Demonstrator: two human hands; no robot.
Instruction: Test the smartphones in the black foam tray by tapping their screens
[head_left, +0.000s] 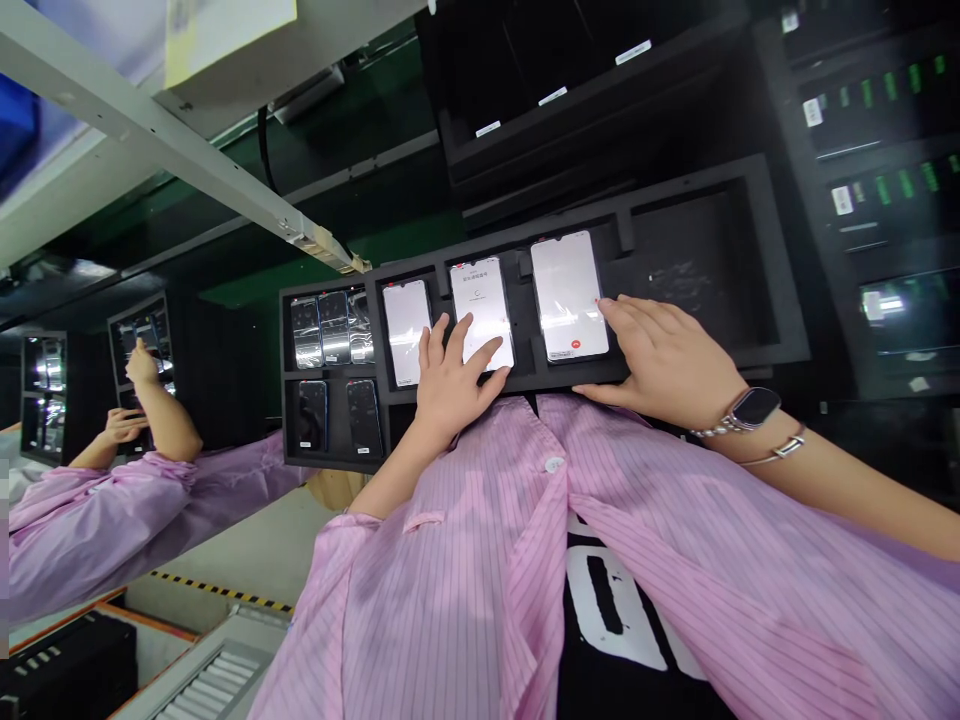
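Three phones with lit white screens lie in a black foam tray (675, 365) in front of me. My left hand (459, 385) rests with fingers spread over the left phone (405, 320) and the lower part of the middle phone (484, 290), which shows a loading circle. Beside the right phone (568, 290), which has a red call button low on its screen, my right hand (667, 355) lies stretched out. Its fingertips reach that phone's right edge, and the thumb lies along the tray's front rim. Neither hand grips a phone.
A second black tray (335, 373) at the left holds several dark phones. Further left, a co-worker's hand (142, 365) is over another tray. A metal bar (187, 150) slants across the upper left. Dark trays with green-marked slots (889, 92) stand at the right.
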